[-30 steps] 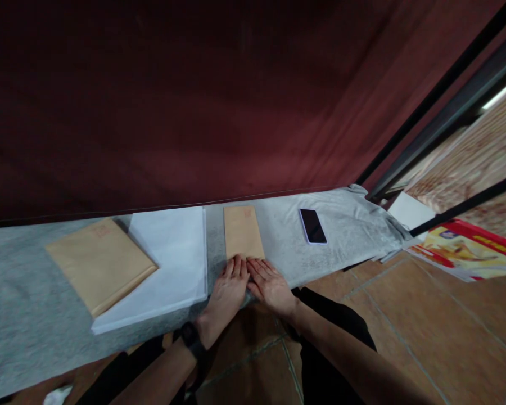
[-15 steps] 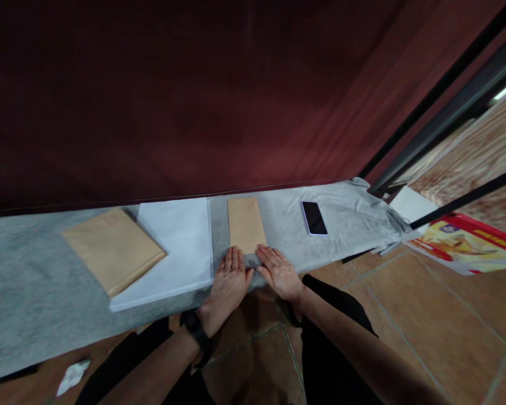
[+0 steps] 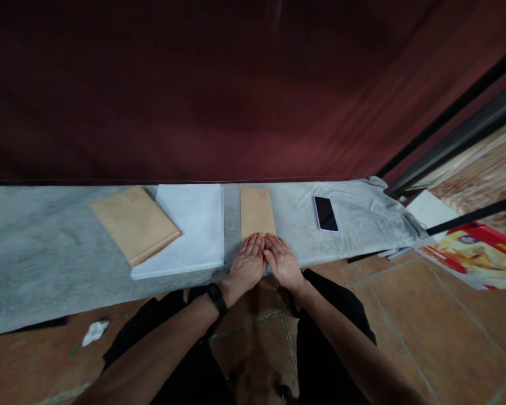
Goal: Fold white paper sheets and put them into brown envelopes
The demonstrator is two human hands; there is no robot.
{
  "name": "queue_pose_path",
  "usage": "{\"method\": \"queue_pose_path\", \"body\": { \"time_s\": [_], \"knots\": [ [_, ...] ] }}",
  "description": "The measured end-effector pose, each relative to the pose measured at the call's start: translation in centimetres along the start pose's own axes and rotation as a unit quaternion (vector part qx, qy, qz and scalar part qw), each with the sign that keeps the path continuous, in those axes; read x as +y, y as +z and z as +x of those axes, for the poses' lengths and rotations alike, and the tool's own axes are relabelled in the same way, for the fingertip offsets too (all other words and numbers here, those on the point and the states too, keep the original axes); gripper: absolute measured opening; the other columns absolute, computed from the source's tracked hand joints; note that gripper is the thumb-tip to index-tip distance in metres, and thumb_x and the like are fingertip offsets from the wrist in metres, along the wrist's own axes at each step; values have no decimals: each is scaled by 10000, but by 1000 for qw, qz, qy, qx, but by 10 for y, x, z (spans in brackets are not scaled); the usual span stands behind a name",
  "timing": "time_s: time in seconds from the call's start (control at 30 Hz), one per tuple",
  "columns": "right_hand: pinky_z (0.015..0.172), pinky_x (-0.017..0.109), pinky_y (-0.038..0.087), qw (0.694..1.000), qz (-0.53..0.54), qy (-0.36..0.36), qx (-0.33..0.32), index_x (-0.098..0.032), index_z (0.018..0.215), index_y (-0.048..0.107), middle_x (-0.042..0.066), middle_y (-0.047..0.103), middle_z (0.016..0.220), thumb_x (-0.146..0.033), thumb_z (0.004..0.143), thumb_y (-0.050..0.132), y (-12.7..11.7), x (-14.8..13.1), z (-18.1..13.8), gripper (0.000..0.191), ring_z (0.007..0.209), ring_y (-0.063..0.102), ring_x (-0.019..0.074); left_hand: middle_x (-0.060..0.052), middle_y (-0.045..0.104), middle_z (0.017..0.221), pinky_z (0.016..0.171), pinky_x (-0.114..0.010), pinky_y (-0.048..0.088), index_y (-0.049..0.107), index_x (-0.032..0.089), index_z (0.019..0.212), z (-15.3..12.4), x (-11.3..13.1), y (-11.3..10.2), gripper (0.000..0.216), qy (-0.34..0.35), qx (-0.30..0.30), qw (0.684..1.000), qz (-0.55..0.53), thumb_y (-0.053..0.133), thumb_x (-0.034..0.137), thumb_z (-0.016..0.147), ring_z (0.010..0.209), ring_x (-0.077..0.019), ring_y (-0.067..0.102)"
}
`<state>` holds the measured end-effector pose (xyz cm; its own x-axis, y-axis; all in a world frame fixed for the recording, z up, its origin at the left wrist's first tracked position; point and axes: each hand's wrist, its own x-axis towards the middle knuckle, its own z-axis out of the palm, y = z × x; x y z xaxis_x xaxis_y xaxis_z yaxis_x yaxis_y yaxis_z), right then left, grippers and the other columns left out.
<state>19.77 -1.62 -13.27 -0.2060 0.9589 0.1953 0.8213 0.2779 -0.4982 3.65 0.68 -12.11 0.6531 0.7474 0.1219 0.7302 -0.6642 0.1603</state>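
A tan paper envelope (image 3: 256, 211) with a faint red print near its far right corner lies on the grey cloth (image 3: 295, 219) in front of me. My left hand (image 3: 248, 260) rests flat on the envelope's near end, fingers stretched out; a dark band circles that wrist. Beside it, touching or almost touching, my right hand (image 3: 281, 260) also lies flat on the same end. Both hands cover the near edge. To the left, a stack of tan envelopes (image 3: 135, 222) overlaps a stack of white paper (image 3: 196, 225).
A phone (image 3: 326, 214) lies on the cloth to the right. A dark red curtain (image 3: 236, 112) hangs behind. At the right are black metal bars (image 3: 451, 121) and a red and yellow printed box (image 3: 480, 253) above the tiled floor. Crumpled white tissue (image 3: 95, 332) lies below left.
My hands have come together and slid farther onto the envelope's near end. The view has shifted slightly; the other things lie as before.
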Motion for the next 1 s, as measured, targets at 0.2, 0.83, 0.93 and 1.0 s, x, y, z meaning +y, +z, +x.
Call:
{"method": "queue_pose_path", "body": {
  "time_s": [0.2, 0.83, 0.93, 1.0],
  "knots": [
    [1276, 493, 260, 1000, -23, 1, 1, -149, 1534, 468, 118, 438, 1594, -435, 1082, 291, 2, 7, -1, 564, 1493, 395, 264, -282, 393, 1570, 1247, -531, 261, 410, -40, 1493, 1, 8, 0, 560, -25, 18, 999, 15, 344, 230, 1007, 1516, -338, 313],
    [1246, 497, 298, 992, -126, 12, 31, -85, 1404, 602, 163, 566, 1486, -390, 1097, 271, -14, 6, 4, 544, 1434, 480, 270, -386, 407, 1507, 1155, -559, 356, 425, -129, 1444, 3, 9, 2, 747, -94, 4, 992, 90, 477, 462, 991, 1456, -440, 395],
    [1247, 436, 322, 996, -81, -33, 7, -118, 1464, 542, 122, 517, 1540, -396, 1102, 237, -8, -4, 10, 549, 1461, 445, 210, -355, 407, 1527, 1185, -551, 331, 427, -104, 1458, 0, 4, 2, 651, -66, 18, 994, 89, 426, 357, 999, 1476, -409, 375],
    [1250, 417, 322, 996, -64, -65, -7, -131, 1508, 487, 104, 498, 1558, -404, 1100, 243, -1, -9, 11, 548, 1471, 428, 192, -305, 424, 1543, 1209, -563, 297, 426, -44, 1487, -3, -1, 3, 581, -42, 32, 995, 90, 378, 246, 987, 1499, -367, 348]
  ]
}}
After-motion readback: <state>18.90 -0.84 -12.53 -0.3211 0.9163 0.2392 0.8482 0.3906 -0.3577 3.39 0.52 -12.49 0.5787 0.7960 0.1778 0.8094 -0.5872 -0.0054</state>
